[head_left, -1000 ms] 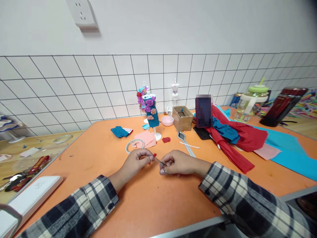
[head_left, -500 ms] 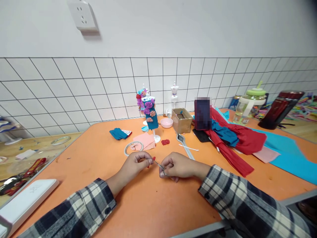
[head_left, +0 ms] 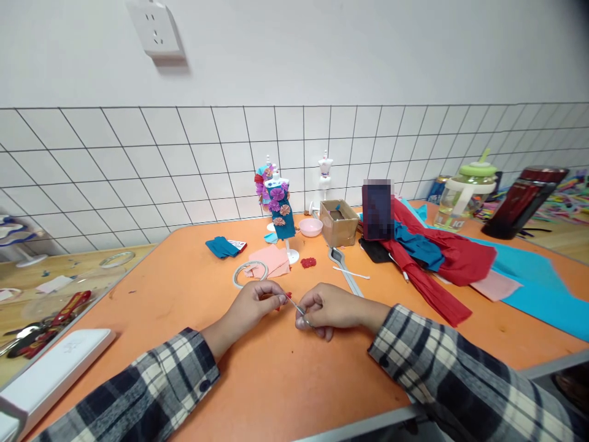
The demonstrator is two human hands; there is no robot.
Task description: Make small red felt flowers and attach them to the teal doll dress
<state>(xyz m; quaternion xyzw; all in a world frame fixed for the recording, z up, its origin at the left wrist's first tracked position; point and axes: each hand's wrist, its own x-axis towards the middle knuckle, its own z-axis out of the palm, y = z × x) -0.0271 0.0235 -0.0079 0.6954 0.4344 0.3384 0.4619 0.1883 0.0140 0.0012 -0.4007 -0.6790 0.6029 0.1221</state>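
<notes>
My left hand (head_left: 256, 307) pinches a small red piece of crepe paper (head_left: 289, 296), mostly hidden behind the fingertips. A slim pair of silver scissors (head_left: 300, 311) sits in my closed right hand (head_left: 327, 307), its blades pointing left at the red piece. Just beyond the hands lies a flat red paper piece (head_left: 308, 263). Past my left hand, a tape roll (head_left: 236, 275) overlaps a peach paper sheet (head_left: 271, 261). Behind these stands a mini dress form (head_left: 281, 212) in a teal dress with purple and peach paper flowers.
A pink bowl (head_left: 310, 228), a cardboard box (head_left: 339, 229) and a dark tablet-like object (head_left: 378, 212) stand along the back. Red cloth-like paper (head_left: 464, 261), a green-lidded bottle (head_left: 467, 190) and a dark red flask (head_left: 524, 202) occupy the right. Near left lies a white block-like device (head_left: 69, 362).
The view has shifted very slightly. The scissors and the red piece stay close together between my hands, with barely any movement of the fingers.
</notes>
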